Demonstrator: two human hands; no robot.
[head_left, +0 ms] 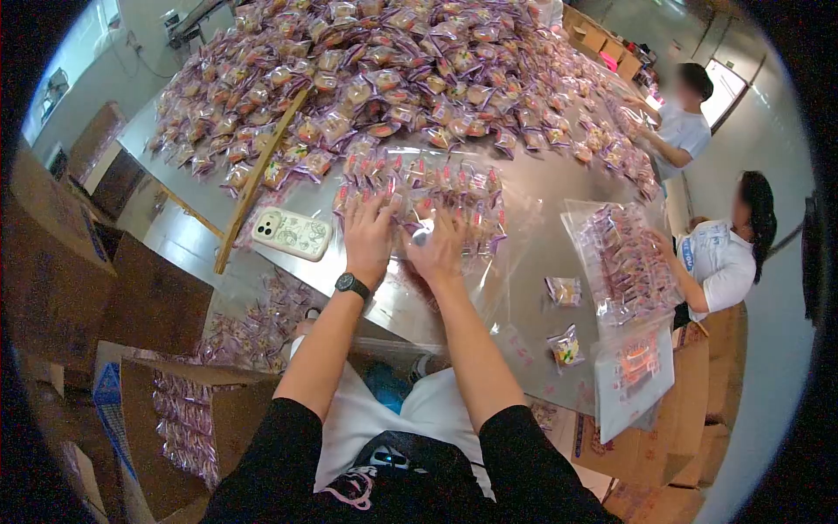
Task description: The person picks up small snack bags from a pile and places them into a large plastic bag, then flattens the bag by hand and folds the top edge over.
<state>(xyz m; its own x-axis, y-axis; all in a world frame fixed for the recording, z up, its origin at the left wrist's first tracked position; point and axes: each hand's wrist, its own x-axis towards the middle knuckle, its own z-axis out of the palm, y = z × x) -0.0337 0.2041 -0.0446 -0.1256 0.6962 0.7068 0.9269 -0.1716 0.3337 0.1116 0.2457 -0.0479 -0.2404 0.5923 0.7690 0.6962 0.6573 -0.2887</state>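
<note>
My left hand (368, 234), with a black watch at the wrist, lies flat with fingers spread on a row of small wrapped snack packets (419, 194) laid out on the steel table (532, 218). Right beside it, my right hand (436, 247) presses on the same packets, fingers apart. Neither hand grips anything that I can see. Behind the row rises a huge heap of the same purple-edged packets (375, 70).
A phone in a patterned case (291, 233) lies left of my hands, beside a wooden stick (260, 175). Two loose packets (564, 291) lie to the right. A person (724, 253) fills a clear bag (620, 262); another stands behind. Cardboard boxes (183, 419) hold packets below left.
</note>
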